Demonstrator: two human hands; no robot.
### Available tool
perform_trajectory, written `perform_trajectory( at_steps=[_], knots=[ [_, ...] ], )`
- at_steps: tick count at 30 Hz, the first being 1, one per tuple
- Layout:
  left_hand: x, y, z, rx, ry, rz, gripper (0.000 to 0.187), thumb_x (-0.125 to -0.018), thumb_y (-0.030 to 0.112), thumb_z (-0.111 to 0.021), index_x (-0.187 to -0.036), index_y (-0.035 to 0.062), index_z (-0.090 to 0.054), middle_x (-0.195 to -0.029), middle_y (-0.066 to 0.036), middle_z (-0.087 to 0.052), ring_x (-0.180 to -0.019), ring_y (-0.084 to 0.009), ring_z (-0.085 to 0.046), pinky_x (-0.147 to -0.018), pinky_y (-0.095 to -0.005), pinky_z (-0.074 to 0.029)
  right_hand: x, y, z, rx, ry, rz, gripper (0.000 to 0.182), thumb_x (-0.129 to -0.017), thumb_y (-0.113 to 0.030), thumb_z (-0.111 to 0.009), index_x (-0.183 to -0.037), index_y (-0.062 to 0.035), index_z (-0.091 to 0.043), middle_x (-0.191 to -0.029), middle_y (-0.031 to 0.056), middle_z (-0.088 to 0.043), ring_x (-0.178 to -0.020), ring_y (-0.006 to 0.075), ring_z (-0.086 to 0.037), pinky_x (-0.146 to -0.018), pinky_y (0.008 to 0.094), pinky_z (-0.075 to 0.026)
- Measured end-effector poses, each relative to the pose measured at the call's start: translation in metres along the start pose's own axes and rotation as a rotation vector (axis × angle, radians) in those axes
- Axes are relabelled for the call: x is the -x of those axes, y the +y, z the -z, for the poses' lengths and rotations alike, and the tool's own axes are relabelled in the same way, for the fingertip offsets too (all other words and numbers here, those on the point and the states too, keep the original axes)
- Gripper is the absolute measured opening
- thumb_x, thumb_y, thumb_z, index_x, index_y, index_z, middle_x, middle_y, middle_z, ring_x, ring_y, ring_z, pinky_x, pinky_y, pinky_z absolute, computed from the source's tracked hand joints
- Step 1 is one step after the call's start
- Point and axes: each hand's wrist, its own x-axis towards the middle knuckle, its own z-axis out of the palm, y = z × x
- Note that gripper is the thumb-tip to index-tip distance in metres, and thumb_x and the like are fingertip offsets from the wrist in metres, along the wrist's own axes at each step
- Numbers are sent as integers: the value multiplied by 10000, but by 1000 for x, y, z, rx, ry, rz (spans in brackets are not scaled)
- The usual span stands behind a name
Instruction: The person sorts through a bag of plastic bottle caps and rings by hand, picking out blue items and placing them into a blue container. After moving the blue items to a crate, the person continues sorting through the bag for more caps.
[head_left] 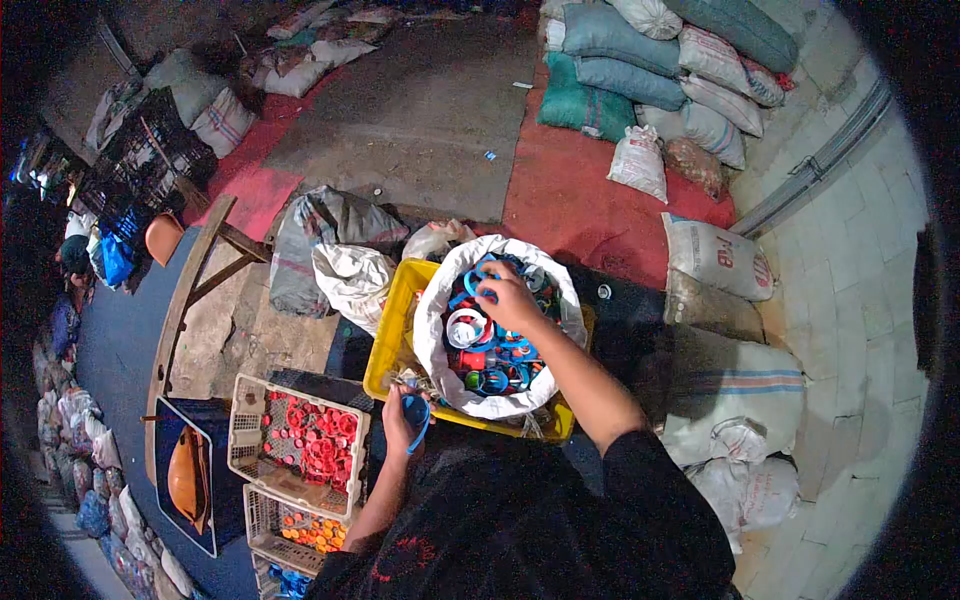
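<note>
My right hand reaches over an open white sack heaped with mixed plastic caps and rings. Its fingers are closed around a blue plastic ring. Below them in the sack lies a white round cap, among blue, red and green pieces. A blue plastic cap with a ring is gripped in my left hand, just outside the sack's near left side. The sack stands in a yellow crate.
At my left are a crate of red caps, one of orange caps and a dark blue bin. A wooden frame stands beyond. Stacked full sacks line the right wall; more bags sit ahead.
</note>
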Motion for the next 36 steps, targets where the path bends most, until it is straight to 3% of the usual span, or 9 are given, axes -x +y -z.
perform_trajectory(
  at_steps=[3, 7, 9, 13, 19, 25, 27, 32, 36],
  knots=[
    [-7, 12, 0, -51, -30, -2, 441, -1041, 506, -426, -1029, 79, -537, -852, -134, -664, -674, -223, -683, -522, -307, -552, 24, -10, 1, -364, 187, 16, 174, -851, -160, -768, -919, -14, -699, -1291, 172, -624, -1230, 286, -580, -1047, 401, -432],
    [-5, -8, -16, -20, -72, 85, 463, -1042, 517, -413, -1019, 75, -546, -862, -133, -664, -679, -225, -685, -518, -306, -545, 93, -28, 27, -1012, 48, -463, 257, -899, -80, -707, -1143, -36, -636, -1150, 41, -664, -1053, 148, -630, -942, 351, -499],
    [-10, -15, -21, 9, -97, 138, 479, -1042, 528, -403, -1013, 74, -555, -870, -134, -665, -680, -228, -685, -513, -305, -538, 120, -16, 10, -1647, 137, -317, 443, -886, -17, -669, -1304, -81, -537, -1228, 62, -625, -1030, 186, -649, -973, 424, -514],
    [-1, -13, -55, 92, -211, 246, 555, -1040, 576, -340, -1021, 72, -571, -882, -118, -672, -754, -232, -684, -592, -321, -547, 141, -53, 30, -1926, 93, -262, 404, -940, -92, -573, -1337, -81, -499, -1290, 181, -609, -1230, 402, -589, -1066, 531, -470],
    [8, -17, -93, 186, -327, 402, 666, -1014, 645, -310, -1125, 51, -590, -973, -154, -693, -834, -266, -680, -722, -361, -561, 159, -60, 27, -1874, 252, -369, 220, -948, -77, -607, -1165, -74, -571, -1232, 185, -637, -1149, 323, -646, -1020, 502, -515],
    [8, -14, -110, 155, -327, 514, 667, -1007, 654, -324, -1212, 80, -595, -1018, -98, -708, -917, -229, -692, -765, -366, -569, 162, -112, 44, -467, 200, -25, 188, -790, -103, -780, -880, -28, -633, -1243, 163, -639, -1142, 305, -625, -926, 403, -501],
    [6, -17, -101, 118, -407, 483, 667, -1001, 660, -339, -1266, 98, -582, -1086, -71, -697, -975, -210, -684, -832, -353, -568, 158, -123, 40, -340, 200, 65, 160, -795, -109, -776, -866, -38, -652, -1261, 154, -635, -1115, 332, -633, -936, 395, -496],
    [10, -8, -107, 319, -385, 467, 614, -1009, 630, -372, -1315, 136, -571, -1221, -74, -653, -1106, -223, -649, -920, -366, -540, 157, -134, 36, 0, 40, 157, 167, -860, -237, -711, -954, -105, -751, -1350, 62, -605, -1374, 271, -446, -1163, 605, -204],
    [-7, -23, -75, 176, -287, 412, 375, -1019, 448, -487, -1243, 167, -595, -1139, -44, -659, -993, -209, -652, -846, -349, -540, 153, -142, 39, 83, -139, 197, 255, -886, -207, -708, -1112, -88, -728, -1346, 111, -602, -1350, 285, -482, -1155, 533, -281]
  ],
)
